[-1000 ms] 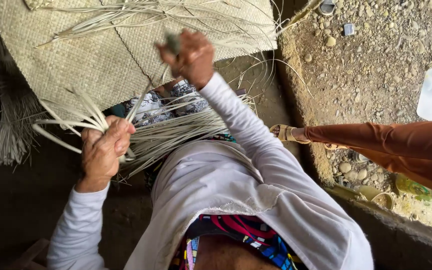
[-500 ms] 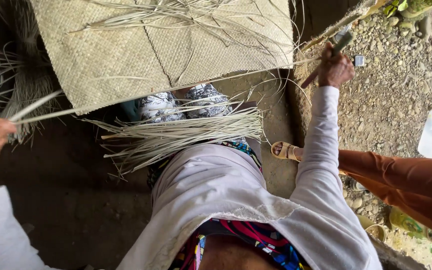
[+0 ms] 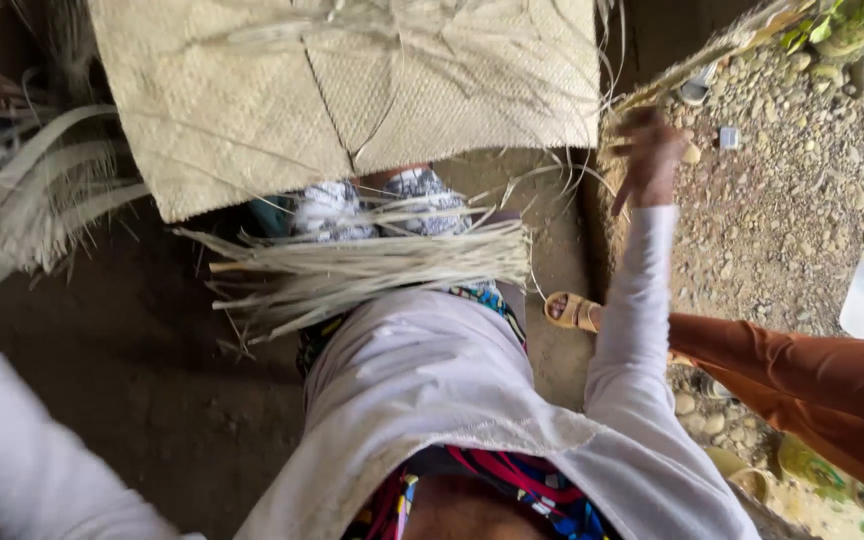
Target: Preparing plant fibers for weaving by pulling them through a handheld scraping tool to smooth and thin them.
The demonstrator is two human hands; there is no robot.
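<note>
Right hand (image 3: 647, 160), blurred, raised at the right edge of the woven mat (image 3: 352, 90); fingers curled around a bundle of dry leaf strips (image 3: 712, 50) that runs up and right toward the gravel (image 3: 792, 180), so grip is closed on the strips, though blur hides exact finger placement. Left hand mostly out of frame at the left edge; only the white sleeve (image 3: 32, 460) and a bit of wrist show, cannot tell if it is open or closed. Pale blurred strips (image 3: 22, 215) sweep across the left side near that wrist; cannot tell if held. Mat lies flat at top centre, loose strands across its surface, a seam line down the middle. A loose sheaf of cut strips (image 3: 372, 270) lies across the person's lap just below the mat edge, over patterned fabric (image 3: 422, 190). Another person's leg in orange trousers (image 3: 812, 370) with a sandalled foot (image 3: 574, 312) enters from the right, beside the person's right sleeve. Dark dirt floor (image 3: 132, 380) at left.
</note>
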